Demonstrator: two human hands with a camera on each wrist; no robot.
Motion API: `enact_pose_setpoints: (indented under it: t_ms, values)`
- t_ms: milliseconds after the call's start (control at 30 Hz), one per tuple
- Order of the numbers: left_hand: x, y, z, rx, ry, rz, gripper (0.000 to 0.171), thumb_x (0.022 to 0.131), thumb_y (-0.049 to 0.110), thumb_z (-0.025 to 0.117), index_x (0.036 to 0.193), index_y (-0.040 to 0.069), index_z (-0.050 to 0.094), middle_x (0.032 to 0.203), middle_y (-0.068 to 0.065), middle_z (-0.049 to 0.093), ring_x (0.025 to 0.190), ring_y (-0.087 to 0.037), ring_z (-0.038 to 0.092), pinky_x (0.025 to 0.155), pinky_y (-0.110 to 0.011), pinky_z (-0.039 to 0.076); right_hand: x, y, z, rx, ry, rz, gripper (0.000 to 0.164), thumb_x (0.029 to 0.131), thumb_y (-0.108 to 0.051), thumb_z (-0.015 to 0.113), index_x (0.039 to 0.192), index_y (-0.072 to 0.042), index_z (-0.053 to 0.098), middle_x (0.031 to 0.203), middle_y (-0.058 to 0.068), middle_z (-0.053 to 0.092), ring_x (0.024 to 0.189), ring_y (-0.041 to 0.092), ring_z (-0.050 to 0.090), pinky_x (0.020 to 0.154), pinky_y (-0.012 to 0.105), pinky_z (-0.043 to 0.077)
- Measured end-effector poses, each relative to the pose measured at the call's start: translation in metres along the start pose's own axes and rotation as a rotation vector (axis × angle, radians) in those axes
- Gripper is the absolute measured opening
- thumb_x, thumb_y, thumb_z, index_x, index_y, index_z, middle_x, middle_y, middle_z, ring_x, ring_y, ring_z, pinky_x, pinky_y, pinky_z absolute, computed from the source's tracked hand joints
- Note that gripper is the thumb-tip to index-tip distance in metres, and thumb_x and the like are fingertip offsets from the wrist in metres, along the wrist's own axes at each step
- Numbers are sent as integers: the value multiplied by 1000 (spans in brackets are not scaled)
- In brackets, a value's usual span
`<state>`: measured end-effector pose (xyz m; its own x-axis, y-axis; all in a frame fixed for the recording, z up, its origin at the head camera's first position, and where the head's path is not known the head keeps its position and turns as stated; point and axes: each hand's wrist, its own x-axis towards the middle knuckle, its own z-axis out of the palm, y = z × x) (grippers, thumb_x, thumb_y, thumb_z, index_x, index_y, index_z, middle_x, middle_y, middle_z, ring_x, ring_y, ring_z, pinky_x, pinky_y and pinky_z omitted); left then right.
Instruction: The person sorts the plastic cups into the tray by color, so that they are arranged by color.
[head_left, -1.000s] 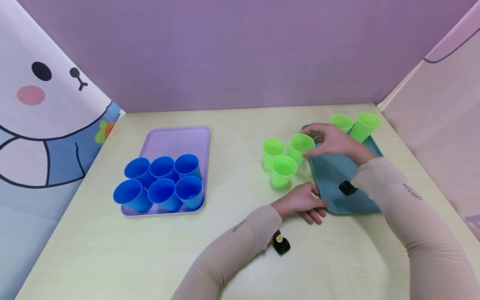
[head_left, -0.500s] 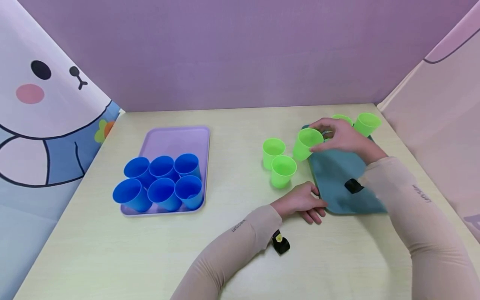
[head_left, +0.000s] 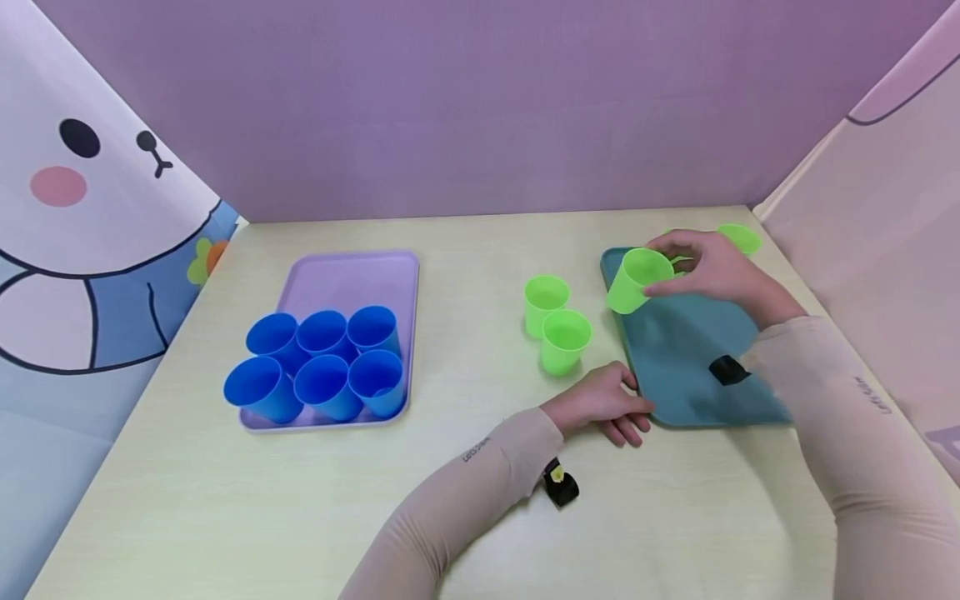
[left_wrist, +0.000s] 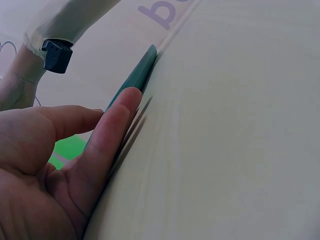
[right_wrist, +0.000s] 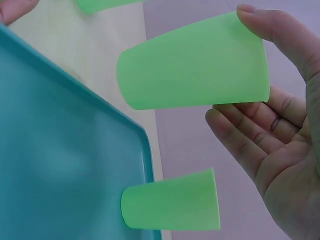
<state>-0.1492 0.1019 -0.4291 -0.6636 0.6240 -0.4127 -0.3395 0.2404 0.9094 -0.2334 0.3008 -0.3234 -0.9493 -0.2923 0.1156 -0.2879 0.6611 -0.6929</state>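
My right hand [head_left: 712, 267] holds a light green plastic cup [head_left: 637, 279] between thumb and fingers, slightly tilted, over the far left part of the teal tray [head_left: 690, 350]. In the right wrist view the held cup [right_wrist: 195, 65] hangs above the tray's edge, and another green cup [right_wrist: 172, 202] stands at the tray's far end. My left hand [head_left: 600, 398] rests at the tray's near left corner. Its thumb touches the rim and its fairly straight fingers [left_wrist: 107, 135] lie along the outside. Two green cups [head_left: 547, 304] [head_left: 566, 342] stand on the table left of the tray.
A lilac tray [head_left: 348, 279] at left carries several blue cups [head_left: 326, 387] in two rows. More green cups [head_left: 740, 239] at the teal tray's far end are partly hidden by the right hand. A purple backdrop [head_left: 495, 108] rises behind the table.
My right hand has carried the green cup up and rightward, away from the other two table cups to over the teal tray's far left part. My left hand has stayed still.
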Motion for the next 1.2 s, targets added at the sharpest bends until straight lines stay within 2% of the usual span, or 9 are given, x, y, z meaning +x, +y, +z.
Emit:
enact_pose_setpoints:
  t_ms: [367, 833, 1200]
  values:
    - [0, 0, -1, 0, 2, 0, 25, 97, 8, 65, 102, 6, 41, 71, -11, 71, 48, -16, 64, 42, -26, 52, -8, 12, -10, 25, 45, 19, 53, 75, -9, 88, 123, -2, 66, 103, 2, 68, 89, 6, 66, 77, 13, 51]
    - [2, -1, 2, 9, 3, -4, 25, 97, 8, 66, 102, 5, 42, 71, -11, 72, 49, -18, 65, 42, -27, 52, -31, 33, -29, 58, 89, 165, 60, 78, -11, 86, 130, 1, 58, 99, -13, 65, 89, -5, 65, 71, 16, 55]
    - [2, 0, 4, 18, 2, -5, 24, 97, 8, 65, 103, 6, 42, 70, -11, 71, 48, -16, 64, 41, -27, 52, -51, 57, -49, 17, 154, 220, 57, 83, -19, 83, 131, -1, 57, 99, -22, 62, 90, -9, 60, 72, 8, 46]
